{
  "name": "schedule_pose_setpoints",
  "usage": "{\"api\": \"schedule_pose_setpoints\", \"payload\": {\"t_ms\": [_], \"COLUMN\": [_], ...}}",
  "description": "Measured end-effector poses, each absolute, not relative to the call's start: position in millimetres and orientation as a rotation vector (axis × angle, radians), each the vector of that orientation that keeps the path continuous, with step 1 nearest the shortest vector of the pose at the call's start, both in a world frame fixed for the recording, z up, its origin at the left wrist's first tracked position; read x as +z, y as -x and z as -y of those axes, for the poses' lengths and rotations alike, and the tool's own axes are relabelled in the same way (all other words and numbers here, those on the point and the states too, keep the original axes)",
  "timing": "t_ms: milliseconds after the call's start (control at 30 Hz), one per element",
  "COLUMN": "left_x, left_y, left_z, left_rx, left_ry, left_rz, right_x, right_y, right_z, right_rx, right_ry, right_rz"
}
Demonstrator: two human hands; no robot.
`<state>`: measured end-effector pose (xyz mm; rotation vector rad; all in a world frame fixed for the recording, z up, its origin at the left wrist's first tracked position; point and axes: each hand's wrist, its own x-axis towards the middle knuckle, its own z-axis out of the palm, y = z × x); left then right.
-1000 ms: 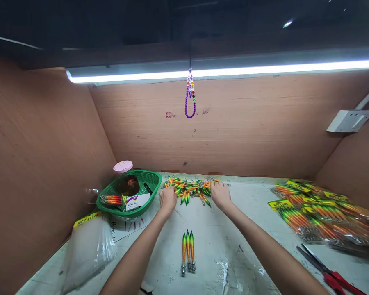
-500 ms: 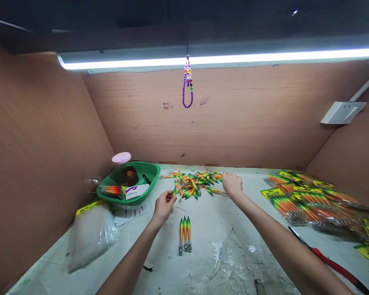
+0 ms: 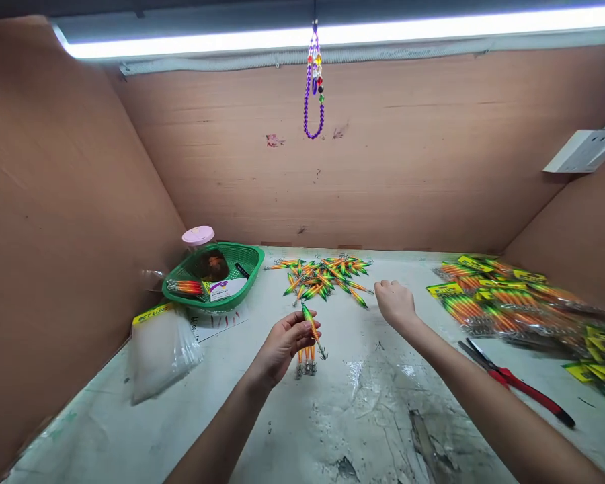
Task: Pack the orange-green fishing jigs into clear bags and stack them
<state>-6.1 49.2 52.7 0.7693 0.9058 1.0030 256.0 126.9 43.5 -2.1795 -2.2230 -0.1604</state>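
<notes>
My left hand (image 3: 282, 344) pinches a green, yellow and orange fishing lure (image 3: 311, 324), its green end up and its hooked end pointing down. Below and partly behind those fingers, three matching lures (image 3: 306, 363) lie side by side on the table, their green ends hidden. A heap of the same lures (image 3: 327, 277) is spread at the back of the table. To the right of the heap, my right hand (image 3: 396, 304) is closed with its back towards me. Its fingertips are hidden, so what it holds, if anything, does not show.
A green basket (image 3: 255, 272) stands at the left, near a pink-lidded jar (image 3: 198, 235) and a stack of clear bags (image 3: 164, 359). Packed lures (image 3: 504, 302) are piled at the right, with red-handled pliers (image 3: 529, 393) in front. A bead string (image 3: 313, 114) hangs overhead.
My left hand has come right and nearer with a lure, over the row of three. My right hand stays closed, slightly farther right of the heap. The camera view has tilted down.
</notes>
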Motion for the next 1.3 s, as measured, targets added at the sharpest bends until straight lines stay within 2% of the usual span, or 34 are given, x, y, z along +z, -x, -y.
{"api": "schedule_pose_setpoints", "payload": {"t_ms": [300,467,1000,1300], "left_x": [62.2,64.2,68.1,63.5], "left_y": [-1.1,-4.3,-13.5,-12.1], "left_z": [-21.6,-15.3,-1.0,-0.5], "left_rx": [1.009,0.99,0.804,0.772], "left_ry": [-0.742,-0.758,-0.779,-0.777], "left_rz": [-0.839,-0.8,-0.757,-0.767], "right_x": [59.3,64.5,74.2,60.1], "right_y": [-254.3,-242.8,-219.4,-227.6], "right_z": [-22.9,-1.8,-3.7,-30.5], "right_rx": [0.855,1.192,1.485,1.551], "right_ry": [1.426,1.194,1.085,1.234], "right_rz": [1.643,1.426,1.561,1.895]}}
